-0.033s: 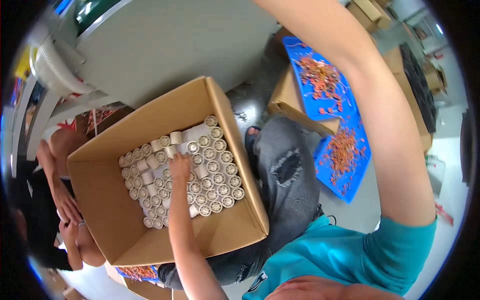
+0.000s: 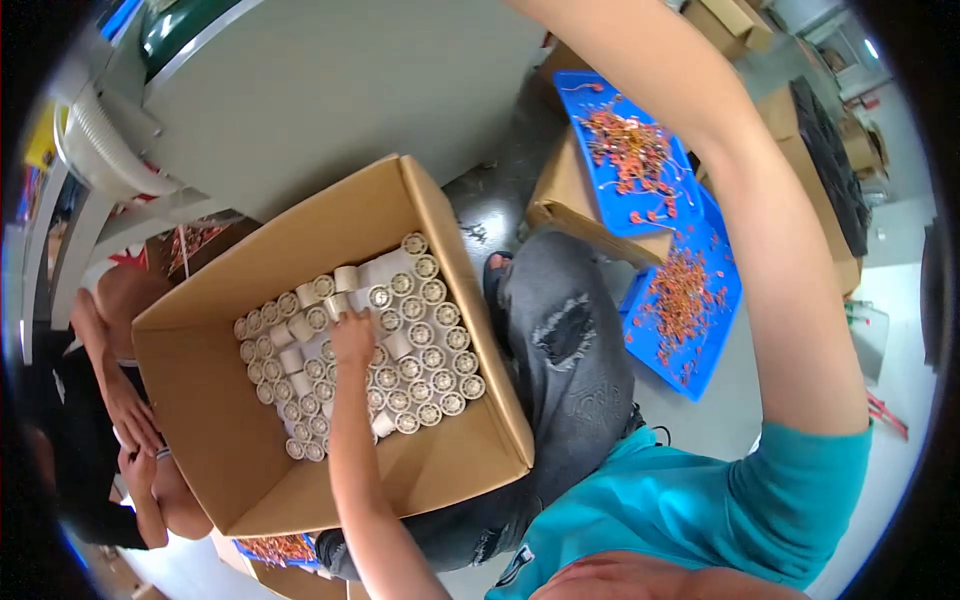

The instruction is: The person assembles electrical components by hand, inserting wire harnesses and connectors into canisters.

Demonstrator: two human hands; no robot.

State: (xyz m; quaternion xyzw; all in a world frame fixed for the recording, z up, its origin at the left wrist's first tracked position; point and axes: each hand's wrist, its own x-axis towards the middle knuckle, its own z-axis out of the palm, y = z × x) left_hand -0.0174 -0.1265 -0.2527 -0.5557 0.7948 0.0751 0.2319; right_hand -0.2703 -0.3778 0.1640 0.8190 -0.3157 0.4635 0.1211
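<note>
A large open cardboard box (image 2: 520, 440) stands in front of me, tilted in view. Inside, several short white cylinders with spoked round ends stand in rows on a pale sheet (image 2: 385, 267); a few others lie on their sides. My left hand (image 2: 352, 338) reaches into the middle of the box. Its fingers are curled at the near end of a white cylinder (image 2: 337, 304) lying on its side, and the palm side is hidden. My right arm (image 2: 770, 220) stretches up past the top edge of the picture, so that hand is out of view.
Blue trays (image 2: 700, 385) of small orange-red parts lie on the right, one resting on a cardboard carton (image 2: 565, 190). A grey panel (image 2: 340, 90) rises beyond the box. At the left sits another person, hands (image 2: 135, 425) together. My knee (image 2: 565, 330) is beside the box.
The whole view has shifted slightly. My left hand stays at the same white cylinder, and the rows in the box look the same.
</note>
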